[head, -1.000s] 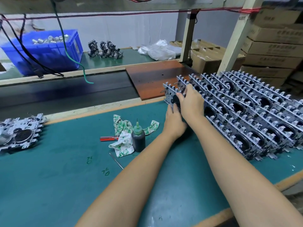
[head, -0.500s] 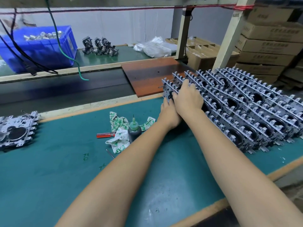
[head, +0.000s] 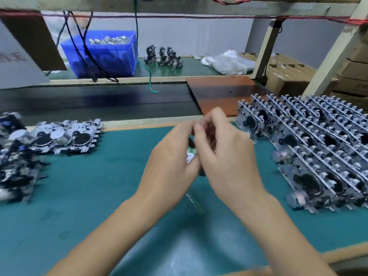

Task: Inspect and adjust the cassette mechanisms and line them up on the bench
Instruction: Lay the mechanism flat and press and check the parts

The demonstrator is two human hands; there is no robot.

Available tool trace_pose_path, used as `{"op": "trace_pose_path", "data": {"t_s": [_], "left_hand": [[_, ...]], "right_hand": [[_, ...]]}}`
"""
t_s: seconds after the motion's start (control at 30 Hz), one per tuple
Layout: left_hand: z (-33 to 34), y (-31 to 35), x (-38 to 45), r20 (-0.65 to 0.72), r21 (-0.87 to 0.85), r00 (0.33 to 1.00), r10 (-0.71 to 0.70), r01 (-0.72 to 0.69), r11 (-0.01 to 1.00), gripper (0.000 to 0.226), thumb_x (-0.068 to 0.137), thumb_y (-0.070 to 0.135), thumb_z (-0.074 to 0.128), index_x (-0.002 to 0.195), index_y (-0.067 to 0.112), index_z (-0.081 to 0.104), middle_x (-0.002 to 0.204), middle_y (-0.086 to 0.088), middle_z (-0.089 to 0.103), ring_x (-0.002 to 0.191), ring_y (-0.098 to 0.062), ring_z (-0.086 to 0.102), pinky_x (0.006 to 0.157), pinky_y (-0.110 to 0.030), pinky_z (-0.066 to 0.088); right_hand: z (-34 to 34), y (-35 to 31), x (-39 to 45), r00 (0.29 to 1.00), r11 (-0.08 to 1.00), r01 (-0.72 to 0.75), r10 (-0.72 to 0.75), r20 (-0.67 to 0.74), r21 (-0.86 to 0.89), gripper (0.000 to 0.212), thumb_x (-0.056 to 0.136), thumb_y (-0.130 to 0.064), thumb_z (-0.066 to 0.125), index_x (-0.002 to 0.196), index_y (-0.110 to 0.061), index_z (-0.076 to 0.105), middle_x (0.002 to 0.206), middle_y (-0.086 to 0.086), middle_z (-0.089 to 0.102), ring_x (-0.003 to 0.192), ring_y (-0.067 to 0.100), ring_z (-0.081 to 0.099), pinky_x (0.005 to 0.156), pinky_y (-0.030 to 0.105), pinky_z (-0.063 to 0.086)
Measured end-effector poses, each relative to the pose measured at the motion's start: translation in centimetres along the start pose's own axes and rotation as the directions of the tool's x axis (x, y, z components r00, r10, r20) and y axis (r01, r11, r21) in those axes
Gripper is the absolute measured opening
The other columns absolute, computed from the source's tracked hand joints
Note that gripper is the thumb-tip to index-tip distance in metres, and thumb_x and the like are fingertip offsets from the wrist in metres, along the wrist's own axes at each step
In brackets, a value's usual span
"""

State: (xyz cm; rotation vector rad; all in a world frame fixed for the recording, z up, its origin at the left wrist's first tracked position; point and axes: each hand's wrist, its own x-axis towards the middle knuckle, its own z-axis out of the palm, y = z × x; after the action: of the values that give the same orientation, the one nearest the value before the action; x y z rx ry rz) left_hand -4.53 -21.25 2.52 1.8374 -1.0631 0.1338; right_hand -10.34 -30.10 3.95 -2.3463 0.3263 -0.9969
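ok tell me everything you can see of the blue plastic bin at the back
The blue plastic bin is a rectangular open-topped crate of glossy, slightly translucent plastic. It stands upright on the green shelf behind the dark conveyor belt, left of centre. Shiny silver metal parts are heaped inside to about rim level. Black cables hang across its front and a green cable drops past its right edge. Neither hand touches it.

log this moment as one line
left hand: unclear | right hand: unclear | lined-up mechanisms: untouched | pile: waiting
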Motion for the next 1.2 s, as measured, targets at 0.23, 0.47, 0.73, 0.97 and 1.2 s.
{"op": "trace_pose_path", "data": {"t_s": [0.23,0.47,0.73,0.97,1.2], "left_hand": [[-7.4,-8.7,-6.7,-0.031,0.186,0.935,-0.353,0.353,0.917,0.036,0.08,0.001,0.053,0.089,0.036,0.048,0.077,0.023,0.061,0.07,-0.005,0.054,0.064,-0.026,0.042],[-17.6,-13.2,-10.2,-0.324,0.733,0.945,-0.032,0.273,0.624,0.034,0.079,0.001,0.069,0.112,0.006,0.064,0.106,-0.012,0.062,0.099,-0.029,0.051,0.085,-0.039,0.039],[-20.1,-15.9,-9.3,-0.474,0.572,0.722,-0.505,0.688,0.447,0.033,0.099,0.034,0.042,0.113,0.01,0.06,0.1,-0.021,0.064,0.092,-0.042,0.058,0.067,-0.041,0.035],[-19.3,-15.3,-9.8,-0.306,0.55,0.862,-0.404,0.506,0.665,0.033,0.101,0.022,0.038,0.127,0.016,0.057,0.083,-0.019,0.07,0.075,-0.037,0.066,0.077,-0.046,0.047],[-14.3,-12.6,-8.2,-0.059,0.481,0.986,-0.155,0.164,0.862,0.036,0.1,0.024,0.043,0.135,0.032,0.051,0.119,0.001,0.067,0.093,-0.031,0.065,0.077,-0.038,0.047]], "right_hand": [[11.5,-3.9,-2.5,0.873,0.999,0.032,-0.049,0.485,0.042,0.017,0.095,-0.031,0.046,0.09,-0.019,0.035,0.095,0.004,0.059,0.087,0.026,0.053,0.066,0.036,0.034],[20.7,-8.7,-3.3,0.807,0.966,-0.061,-0.101,0.582,0.253,0.037,0.091,-0.009,0.05,0.125,-0.02,0.042,0.122,0.002,0.049,0.097,0.028,0.055,0.085,0.039,0.042],[26.6,-12.7,1.7,0.633,0.744,0.668,-0.555,0.539,-0.018,0.049,0.097,-0.012,0.037,0.143,-0.025,0.033,0.155,-0.003,0.023,0.137,0.019,0.025,0.102,0.033,0.029],[24.3,-10.9,5.2,0.456,0.497,0.863,-0.691,0.561,-0.089,0.032,0.095,-0.012,0.037,0.119,-0.026,0.052,0.122,-0.01,0.058,0.124,0.015,0.043,0.102,0.028,0.027],[14.5,-4.6,4.5,0.566,0.762,0.647,-0.479,0.671,-0.002,0.026,0.084,-0.012,0.065,0.109,-0.015,0.059,0.107,0.002,0.058,0.103,0.022,0.052,0.078,0.035,0.04]]}}
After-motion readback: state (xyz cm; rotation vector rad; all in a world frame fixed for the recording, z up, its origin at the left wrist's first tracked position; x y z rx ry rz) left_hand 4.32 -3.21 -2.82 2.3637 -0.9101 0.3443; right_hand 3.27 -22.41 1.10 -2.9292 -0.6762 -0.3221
